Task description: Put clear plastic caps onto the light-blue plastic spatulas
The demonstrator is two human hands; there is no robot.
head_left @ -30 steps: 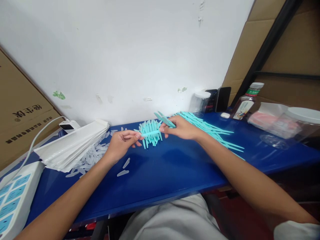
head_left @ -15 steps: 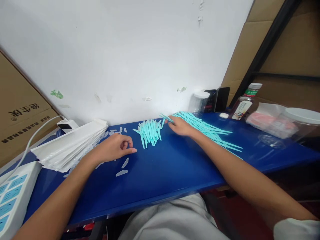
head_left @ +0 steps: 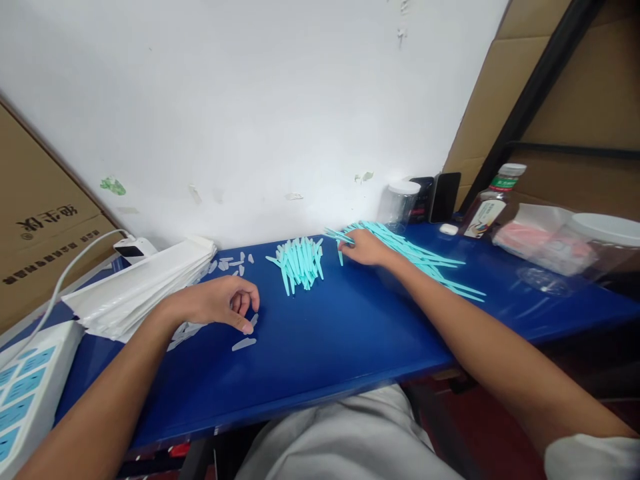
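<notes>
Blue table (head_left: 325,347) fills the middle of the picture, with a white wall (head_left: 280,100) behind it. Right of the middle, the right hand (head_left: 365,247) lies on a long heap of long sticks (head_left: 425,260), all green-blue. Its fingers bend down onto them, but it is too hard to see if they grip one. Just left of that hand sits a small pile of short sticks (head_left: 300,261) in the same colour. Left of the middle, the left hand (head_left: 217,303) rests on the table with its fingers curled in. One fingertip touches a clear cap (head_left: 251,322); it is not plain if the hand holds it. A stack of white bags (head_left: 140,283) lies at the far left beside that hand. A power strip (head_left: 25,387) sits at the lower left. A jar (head_left: 397,203) and a bottle (head_left: 493,200) stand at the upper right.
</notes>
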